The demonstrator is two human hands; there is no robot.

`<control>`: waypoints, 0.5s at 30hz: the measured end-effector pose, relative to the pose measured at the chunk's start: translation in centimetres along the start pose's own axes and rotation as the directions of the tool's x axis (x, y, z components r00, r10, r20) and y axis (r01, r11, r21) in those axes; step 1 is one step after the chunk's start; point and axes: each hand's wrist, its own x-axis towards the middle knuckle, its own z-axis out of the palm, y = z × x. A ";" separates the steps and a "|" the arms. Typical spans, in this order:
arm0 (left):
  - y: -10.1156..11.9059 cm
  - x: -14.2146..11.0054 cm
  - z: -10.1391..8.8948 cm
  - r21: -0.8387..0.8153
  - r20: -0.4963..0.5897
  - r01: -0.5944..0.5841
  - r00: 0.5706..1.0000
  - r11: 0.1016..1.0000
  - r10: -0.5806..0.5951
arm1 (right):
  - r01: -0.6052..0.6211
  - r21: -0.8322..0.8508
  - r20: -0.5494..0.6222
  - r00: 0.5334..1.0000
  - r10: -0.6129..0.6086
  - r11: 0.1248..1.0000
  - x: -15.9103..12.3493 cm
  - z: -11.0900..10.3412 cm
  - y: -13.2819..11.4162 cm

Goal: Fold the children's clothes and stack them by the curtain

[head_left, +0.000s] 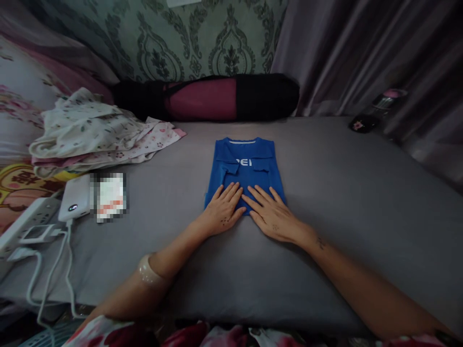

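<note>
A blue T-shirt [249, 176] with white lettering lies on the grey sheet, its sides and sleeves folded inward and its collar at the far end. My left hand [224, 209] rests flat on the shirt's near left part, fingers stretched out and pointing away from me. On the near right part lies my right hand [269, 212], palm down with its fingers spread. The two thumbs come close to each other near the shirt's near edge. Both hands touch the cloth from above without gripping it, and they hide part of the near end.
At the left are a pile of patterned clothes [90, 127], a white power bank [74, 197], a blurred-out rectangular item [110, 196] and a power strip [31, 224] with cables. A black and maroon roll [202, 99] lies along the wall. A bottle [378, 111] lies at the far right.
</note>
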 end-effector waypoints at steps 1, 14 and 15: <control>-0.1 -0.1 -0.3 -0.026 -0.015 -0.015 1.000 1.000 0.015 | 0.002 0.004 0.001 1.000 -0.002 1.000 -0.1 -0.1 0.0; -0.7 -1.2 -2.0 -0.156 -0.099 -0.207 0.976 0.966 0.193 | 0.098 0.063 0.035 0.994 -0.100 0.993 -2.5 -0.7 -0.6; -0.7 -1.2 -2.0 -0.136 -0.103 -0.220 0.973 0.966 0.208 | 0.098 0.064 0.027 0.995 -0.100 0.993 -2.4 -0.6 -0.6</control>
